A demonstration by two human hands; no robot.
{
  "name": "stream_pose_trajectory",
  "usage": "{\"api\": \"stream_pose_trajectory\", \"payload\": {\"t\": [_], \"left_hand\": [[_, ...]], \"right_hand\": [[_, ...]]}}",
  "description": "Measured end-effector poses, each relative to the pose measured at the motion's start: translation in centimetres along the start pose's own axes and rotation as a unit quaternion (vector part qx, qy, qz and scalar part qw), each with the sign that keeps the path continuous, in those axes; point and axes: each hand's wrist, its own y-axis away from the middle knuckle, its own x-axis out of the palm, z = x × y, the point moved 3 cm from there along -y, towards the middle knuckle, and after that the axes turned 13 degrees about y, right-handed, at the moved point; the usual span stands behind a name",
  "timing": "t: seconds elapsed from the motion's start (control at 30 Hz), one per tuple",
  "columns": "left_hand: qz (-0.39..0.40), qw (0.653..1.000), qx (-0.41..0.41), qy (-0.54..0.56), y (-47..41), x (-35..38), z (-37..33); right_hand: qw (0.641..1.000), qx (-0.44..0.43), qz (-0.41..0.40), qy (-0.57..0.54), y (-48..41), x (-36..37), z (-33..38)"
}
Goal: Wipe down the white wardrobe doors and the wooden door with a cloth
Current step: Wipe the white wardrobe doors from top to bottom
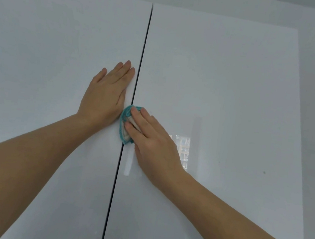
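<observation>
Now reaches both bare forearms up and forward from the near edge, converging on the dark seam (144, 49) between two glossy white panels. Lays the left hand (106, 92) flat on the left wardrobe door (52, 48), palm to the panel, fingers straight and close together. Points those fingertips up and slightly right, just left of the seam, with nothing held.

Presses the right hand (150, 136) onto the cloth (125, 124), a small bunched pad, teal at the edge and white inside. Sets that cloth right on the seam, just below and to the right of the left hand, nearly touching its heel. Stretches the right fingers (143, 115) almost straight over the pad, pinning it to the surface and leaving its teal rim showing above the fingertips and down the left side. Rests the right palm over the right wardrobe door (225, 87). Catches a bright window reflection (182, 149) on that door, just right of the right hand.
</observation>
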Motion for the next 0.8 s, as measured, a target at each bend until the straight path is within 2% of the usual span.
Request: {"api": "stream_pose_trajectory", "payload": {"t": [0.13,0.23,0.47,0.8], "left_hand": [[-0.001,1.0,-0.001,0.0,0.1,0.0,-0.2],[-0.015,1.0,-0.012,0.008,0.2,0.1,-0.8],[-0.006,1.0,-0.029,-0.003,0.5,0.3,-1.3],[0.011,0.999,-0.044,-0.017,0.5,0.2,-2.0]], "right_hand": [[1.0,-0.002,-0.006,-0.006,0.4,-0.4,-1.2],[0.999,0.031,-0.013,0.005,1.1,-1.5,-3.4],[0.988,0.154,-0.015,0.03,4.6,-5.6,-10.7],[0.948,0.307,-0.029,0.076,12.0,-10.9,-18.8]]}}
